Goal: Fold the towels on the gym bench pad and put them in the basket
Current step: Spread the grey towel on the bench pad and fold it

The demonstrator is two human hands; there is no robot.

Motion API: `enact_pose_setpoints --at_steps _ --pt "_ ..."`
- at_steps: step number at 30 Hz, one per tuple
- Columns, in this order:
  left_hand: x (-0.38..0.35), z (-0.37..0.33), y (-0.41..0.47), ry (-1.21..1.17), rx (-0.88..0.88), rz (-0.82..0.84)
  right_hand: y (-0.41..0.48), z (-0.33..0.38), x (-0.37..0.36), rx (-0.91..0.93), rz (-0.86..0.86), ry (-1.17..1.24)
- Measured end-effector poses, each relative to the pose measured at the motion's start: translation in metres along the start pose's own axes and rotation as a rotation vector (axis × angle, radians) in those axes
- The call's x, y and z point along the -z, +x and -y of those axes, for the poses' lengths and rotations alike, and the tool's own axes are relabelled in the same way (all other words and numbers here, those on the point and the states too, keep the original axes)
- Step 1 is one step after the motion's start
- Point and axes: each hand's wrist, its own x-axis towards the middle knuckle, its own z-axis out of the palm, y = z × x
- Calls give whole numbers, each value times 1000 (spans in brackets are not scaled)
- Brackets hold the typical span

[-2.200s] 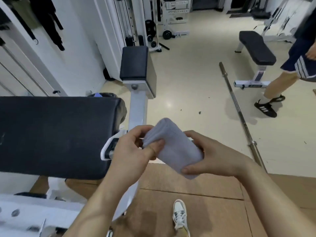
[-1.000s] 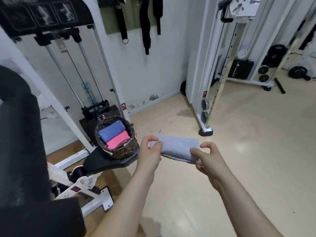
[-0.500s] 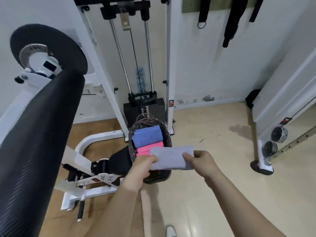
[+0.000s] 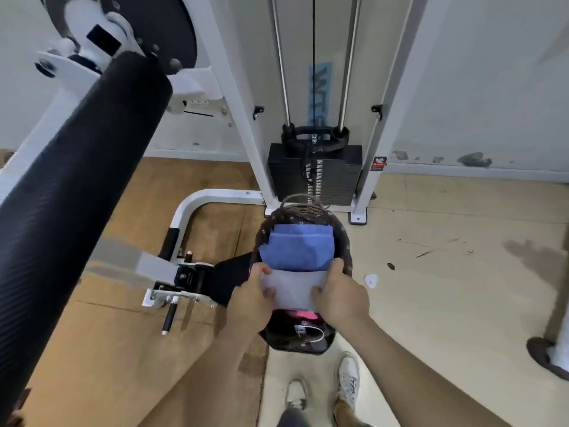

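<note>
A dark woven basket (image 4: 345, 238) stands on a black seat pad, just in front of me. Inside it lie a folded blue towel (image 4: 297, 251) at the far end and a pink towel (image 4: 303, 314), mostly covered. A folded grey towel (image 4: 294, 288) sits over the pink one, inside the basket's rim. My left hand (image 4: 251, 300) grips its left end and my right hand (image 4: 340, 297) grips its right end, both pressing down into the basket.
A long black roller pad (image 4: 70, 195) runs diagonally at the left. A white machine frame (image 4: 234, 97) and black weight stack (image 4: 314, 174) stand behind the basket. My white shoes (image 4: 348, 380) are below, on beige floor. A dark base (image 4: 548, 352) sits at far right.
I turned from the bench toward the basket, carrying the folded grey towel in both hands. It has gone from in front of the basket down into it, over the pink towel.
</note>
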Motion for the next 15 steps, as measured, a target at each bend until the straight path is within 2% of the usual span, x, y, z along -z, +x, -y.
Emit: enact_pose_setpoints --at_steps 5,7,9,12,15 --pt "-20 12 24 344 -148 -123 17 -6 -24 65 -25 -200" --pt "-24 14 26 509 -160 -139 19 -9 -30 121 -110 -209" --pt "-26 14 23 617 -181 -161 21 -11 -30 188 -266 -202" --pt "-31 17 27 636 -296 -193 32 -5 -21 220 -363 -53" --pt "-31 6 31 555 -416 -82 61 0 -18 154 -211 100"
